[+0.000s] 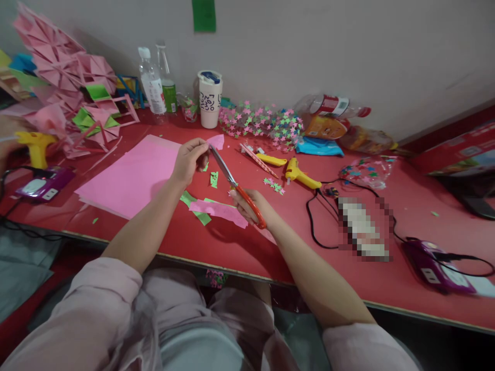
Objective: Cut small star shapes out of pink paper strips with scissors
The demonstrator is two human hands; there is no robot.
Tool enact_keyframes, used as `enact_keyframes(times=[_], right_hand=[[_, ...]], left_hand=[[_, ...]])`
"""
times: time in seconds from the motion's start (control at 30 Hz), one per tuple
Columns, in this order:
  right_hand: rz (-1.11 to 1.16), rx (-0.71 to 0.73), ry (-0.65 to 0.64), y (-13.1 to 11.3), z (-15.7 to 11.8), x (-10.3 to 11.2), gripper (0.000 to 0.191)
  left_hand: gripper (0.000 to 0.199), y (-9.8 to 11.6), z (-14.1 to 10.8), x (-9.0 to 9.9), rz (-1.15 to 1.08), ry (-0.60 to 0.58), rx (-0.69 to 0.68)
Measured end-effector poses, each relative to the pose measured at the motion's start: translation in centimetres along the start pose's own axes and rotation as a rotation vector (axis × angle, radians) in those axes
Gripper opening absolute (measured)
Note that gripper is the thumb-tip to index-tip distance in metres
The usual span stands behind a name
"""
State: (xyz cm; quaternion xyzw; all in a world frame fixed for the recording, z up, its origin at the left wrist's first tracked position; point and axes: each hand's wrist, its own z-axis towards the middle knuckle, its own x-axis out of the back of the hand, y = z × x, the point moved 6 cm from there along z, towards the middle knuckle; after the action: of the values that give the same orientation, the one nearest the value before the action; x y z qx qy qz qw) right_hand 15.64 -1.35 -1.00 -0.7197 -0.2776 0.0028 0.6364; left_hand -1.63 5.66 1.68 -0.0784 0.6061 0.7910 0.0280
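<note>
My left hand (191,161) pinches a small piece of pink paper (216,141) above the red table. In my right hand (249,205) are scissors (247,198) with orange-red handles, their blades pointing up and left to the pink piece at my left fingertips. Below my hands lie a pink paper strip (220,211) and a green strip (201,214), partly overlapping. A small green scrap (214,179) is between my hands. Left of them, under my left forearm, is a stack of pink paper sheets (131,172).
Along the wall stand bottles (152,87), a white cup (210,103) and star decorations (263,121). Yellow glue guns (303,175) with black cords, a yellow cutter (271,160) and purple boxes (436,268) lie around. Pink paper shapes (58,67) and another person's hand (10,136) are at left.
</note>
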Motion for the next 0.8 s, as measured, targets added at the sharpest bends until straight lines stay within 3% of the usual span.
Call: enact_keyframes(times=[0.43, 0.8], right_hand=[[0.090, -0.028, -0.036, 0.2, 0.0, -0.4, 0.043], [0.153, 0.015, -0.063, 0.4, 0.0, -0.5, 0.042]], left_hand=[[0.012, 0.4, 0.1, 0.3, 0.074, 0.015, -0.076], [0.016, 0.2, -0.4, -0.7, -0.031, -0.018, -0.052]])
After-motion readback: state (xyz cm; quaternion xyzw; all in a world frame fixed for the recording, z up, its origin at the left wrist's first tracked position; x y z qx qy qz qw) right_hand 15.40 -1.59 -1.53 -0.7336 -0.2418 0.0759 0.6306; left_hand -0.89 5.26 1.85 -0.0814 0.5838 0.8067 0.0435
